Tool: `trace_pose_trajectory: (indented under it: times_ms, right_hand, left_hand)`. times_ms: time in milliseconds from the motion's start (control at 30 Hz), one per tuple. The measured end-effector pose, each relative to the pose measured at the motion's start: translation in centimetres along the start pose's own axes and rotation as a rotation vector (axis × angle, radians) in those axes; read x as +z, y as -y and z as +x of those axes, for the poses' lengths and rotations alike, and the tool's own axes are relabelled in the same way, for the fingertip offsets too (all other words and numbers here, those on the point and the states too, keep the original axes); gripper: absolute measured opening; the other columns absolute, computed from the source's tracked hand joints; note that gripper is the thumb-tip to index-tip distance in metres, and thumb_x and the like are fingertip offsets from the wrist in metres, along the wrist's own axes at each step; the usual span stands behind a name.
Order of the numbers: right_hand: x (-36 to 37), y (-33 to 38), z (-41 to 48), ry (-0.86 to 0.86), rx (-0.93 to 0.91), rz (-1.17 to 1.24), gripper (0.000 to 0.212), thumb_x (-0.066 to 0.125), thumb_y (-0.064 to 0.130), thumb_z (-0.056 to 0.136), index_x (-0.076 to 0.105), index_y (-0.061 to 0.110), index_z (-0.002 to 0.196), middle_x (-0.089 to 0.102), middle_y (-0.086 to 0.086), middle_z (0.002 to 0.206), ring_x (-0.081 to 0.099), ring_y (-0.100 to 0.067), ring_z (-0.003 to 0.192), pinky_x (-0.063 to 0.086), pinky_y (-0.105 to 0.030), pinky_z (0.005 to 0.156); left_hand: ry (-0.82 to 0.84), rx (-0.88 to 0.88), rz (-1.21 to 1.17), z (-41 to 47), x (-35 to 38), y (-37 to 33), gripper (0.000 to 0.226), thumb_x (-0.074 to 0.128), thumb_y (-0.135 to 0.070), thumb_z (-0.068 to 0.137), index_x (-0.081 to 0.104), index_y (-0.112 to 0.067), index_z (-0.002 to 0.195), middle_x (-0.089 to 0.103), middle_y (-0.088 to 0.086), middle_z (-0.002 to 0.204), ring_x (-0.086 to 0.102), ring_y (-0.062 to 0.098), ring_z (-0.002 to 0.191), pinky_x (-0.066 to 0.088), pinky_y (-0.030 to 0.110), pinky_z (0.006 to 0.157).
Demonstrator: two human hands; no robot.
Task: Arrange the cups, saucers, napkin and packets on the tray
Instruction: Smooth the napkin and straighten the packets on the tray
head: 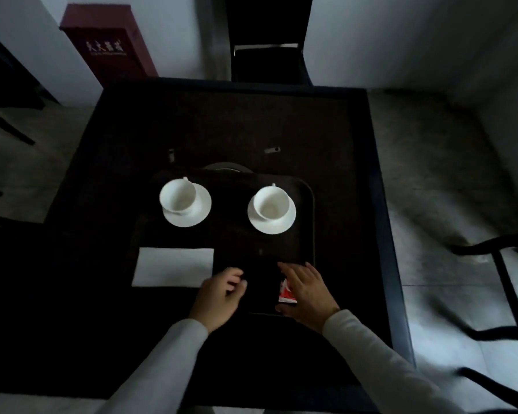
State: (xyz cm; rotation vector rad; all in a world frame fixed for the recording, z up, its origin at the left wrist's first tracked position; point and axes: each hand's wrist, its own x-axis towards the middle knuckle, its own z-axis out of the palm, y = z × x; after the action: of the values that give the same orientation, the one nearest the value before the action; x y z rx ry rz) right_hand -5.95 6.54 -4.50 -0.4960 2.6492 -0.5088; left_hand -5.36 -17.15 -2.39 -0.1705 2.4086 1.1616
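Fingers (293,271) of the right hand (308,291) are lying straight over the red packet (285,292) at the near edge of the tray (313,204), left hand (219,297) loosely curled and seemingly empty by the napkin (174,267), and we are advising a light inward slide.

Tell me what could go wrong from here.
The red packet lies by the near edge of the tray, beside the right hand; a careless nudge might slide it off. Two small packets lie on the table beyond the tray; reaching for them over the cups risks knocking one off its saucer.
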Motion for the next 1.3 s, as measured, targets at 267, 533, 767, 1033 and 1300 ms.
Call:
trace_pose_trajectory:
  times_ms: [267,533,767,1033,1300]
  right_hand:
    - [-0.2,-1.5,0.3,0.007,-0.047,-0.077,0.094,0.068,0.052,0.086,0.023,0.017,0.160,0.055,-0.006,0.143,0.050,-0.027,0.133,0.022,-0.039,0.121]
    - [-0.4,-1.9,1.0,0.074,-0.051,-0.073,0.096,0.071,0.050,0.083,0.023,0.017,0.159,0.055,-0.008,0.139,0.051,-0.031,0.125,0.038,-0.039,0.107]
    - [-0.6,-2.5,1.8,0.111,-0.057,-0.089,0.104,0.074,0.053,0.079,0.020,0.015,0.160,0.052,-0.010,0.135,0.050,-0.032,0.121,0.041,-0.041,0.105]
    - [-0.6,-2.5,2.1,0.108,-0.098,-0.059,0.100,0.076,0.045,0.079,0.024,0.013,0.158,0.047,-0.013,0.136,0.057,-0.035,0.114,0.044,-0.040,0.100]
    - [-0.5,-2.8,1.1,0.028,-0.149,0.137,0.093,0.080,0.034,0.079,0.033,0.010,0.155,0.052,-0.015,0.144,0.054,-0.036,0.126,0.043,-0.041,0.109]
  left_hand:
    - [-0.064,-0.129,-0.147,0.5,7.2,-3.6,0.034,0.058,-0.020,0.100,0.058,-0.019,0.134,0.067,0.000,0.121,0.064,0.012,0.098,0.048,0.022,0.081]
    - [-0.066,-0.228,-0.240,0.9,8.6,-3.6,0.032,0.062,-0.009,0.096,0.061,-0.021,0.126,0.066,-0.013,0.101,0.061,-0.003,0.090,0.044,0.009,0.069]
    - [-0.083,-0.317,-0.391,1.6,9.5,-4.0,0.030,0.069,-0.011,0.090,0.064,-0.025,0.116,0.073,-0.003,0.104,0.068,0.004,0.092,0.052,0.016,0.076]
    - [-0.047,-0.352,-0.445,2.4,10.0,-5.1,0.020,0.072,-0.011,0.081,0.077,-0.023,0.096,0.079,0.002,0.097,0.073,0.020,0.097,0.057,0.040,0.093]
    - [-0.132,-0.319,-0.472,2.7,9.8,-5.1,0.016,0.076,-0.009,0.083,0.072,-0.018,0.096,0.078,0.006,0.093,0.074,0.022,0.092,0.060,0.036,0.084]
